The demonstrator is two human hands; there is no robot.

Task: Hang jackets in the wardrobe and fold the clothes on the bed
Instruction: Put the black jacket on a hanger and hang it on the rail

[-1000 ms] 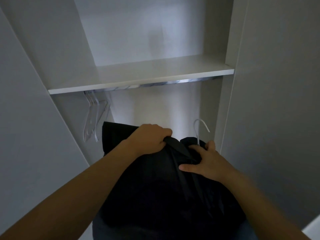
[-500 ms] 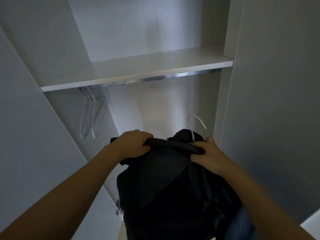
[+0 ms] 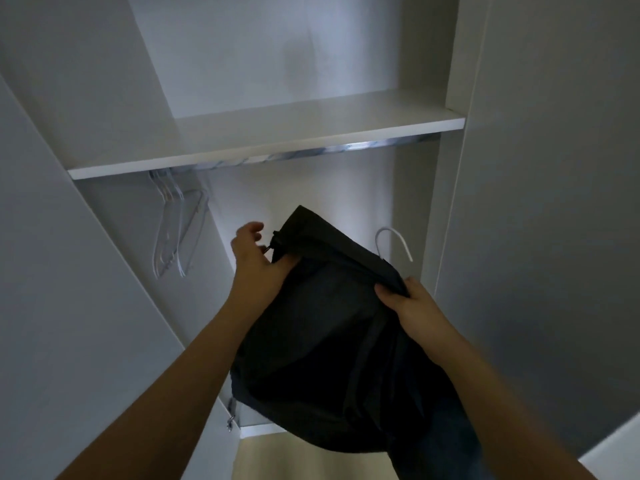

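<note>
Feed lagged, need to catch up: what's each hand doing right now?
Left hand: fingers relaxed, against the dark jacket, not gripping.
Right hand: pinching the jacket's top edge.

I am at home, standing before an open built-in wardrobe [image 3: 104, 81] with plain white panels. A white shelf [image 3: 277, 133] crosses the upper middle of the frame, a chrome hanging rail [image 3: 346, 149] just beneath it. Clear plastic hangers [image 3: 176, 223] hang from the rail at the left. Pale floor [image 3: 294, 459] shows at the bottom.
</note>
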